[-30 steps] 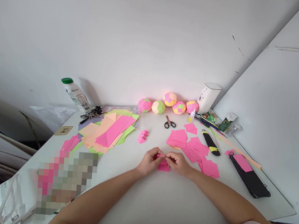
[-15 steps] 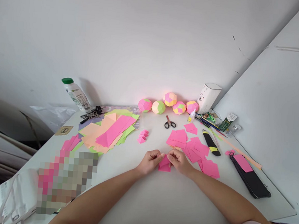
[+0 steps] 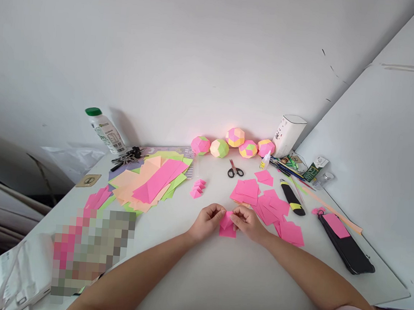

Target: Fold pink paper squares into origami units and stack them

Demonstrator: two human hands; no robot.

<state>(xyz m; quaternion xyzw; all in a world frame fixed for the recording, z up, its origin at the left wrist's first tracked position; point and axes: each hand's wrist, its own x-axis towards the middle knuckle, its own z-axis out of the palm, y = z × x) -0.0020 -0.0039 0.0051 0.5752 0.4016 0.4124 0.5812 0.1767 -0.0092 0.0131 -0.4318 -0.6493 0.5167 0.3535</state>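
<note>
Between my two hands is a small piece of pink paper [image 3: 226, 220], pinched at its left and right edges; it looks partly folded. My left hand [image 3: 208, 223] closes thumb and fingers on its left side. My right hand [image 3: 249, 223] grips the right side the same way. Just below lies a flat pink paper square [image 3: 227, 232], partly covered by the held piece. Loose pink squares [image 3: 246, 191] are spread beyond my right hand. A short row of folded pink pieces [image 3: 197, 188] sits past my left hand.
Behind stand several paper balls [image 3: 219, 148], scissors [image 3: 235, 169] and a glue bottle [image 3: 265, 161]. Coloured sheets [image 3: 155, 179] and keys [image 3: 131, 156] lie left, near a green-capped bottle [image 3: 104, 130]. To the right are a cutter [image 3: 292, 197] and a black pouch [image 3: 353, 255].
My fingers have shifted slightly apart around the pink paper, so more of its upper edge shows. Everything else stays in place.
</note>
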